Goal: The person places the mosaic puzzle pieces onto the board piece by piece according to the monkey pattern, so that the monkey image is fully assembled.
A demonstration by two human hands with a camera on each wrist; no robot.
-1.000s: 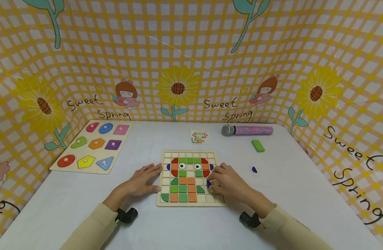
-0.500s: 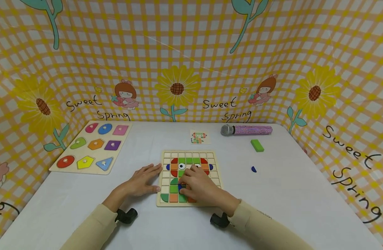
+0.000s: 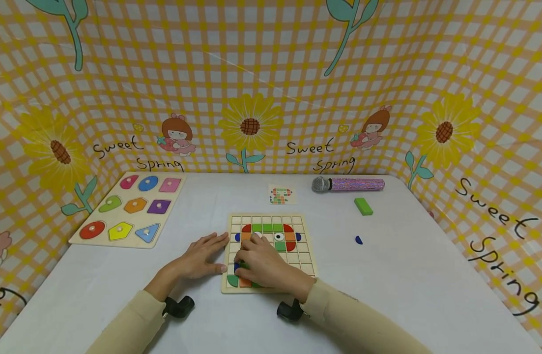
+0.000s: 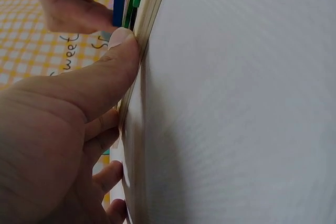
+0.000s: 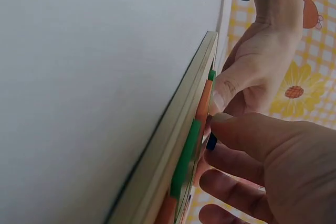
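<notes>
A square wooden grid board [image 3: 305, 257] lies in front of me, with a figure of green, orange, red and blue pieces and round eyes set in it. My left hand [image 3: 201, 257] rests at its left edge, thumb and fairly straight fingertips touching the side. Over the board's lower left cells, my right hand [image 3: 267, 264] pinches a small blue piece [image 5: 211, 141] between thumb and fingers. In the left wrist view this blue piece [image 4: 119, 6] stands edge-on, close over the green pieces near my left thumb [image 4: 122, 38]. The right hand hides part of the figure's middle.
Behind the board lies a picture card [image 3: 282, 194]. To the right are a glittery microphone [image 3: 356, 184], a green block [image 3: 363, 206] and a dark blue half-round piece [image 3: 358, 240]. A knobbed shape puzzle [image 3: 140, 218] lies at the left. Patterned cloth [image 3: 271, 59] rises around the table.
My right hand has carried the blue piece leftward across the board, from its right side to the left columns. My left hand has stayed at the left edge.
</notes>
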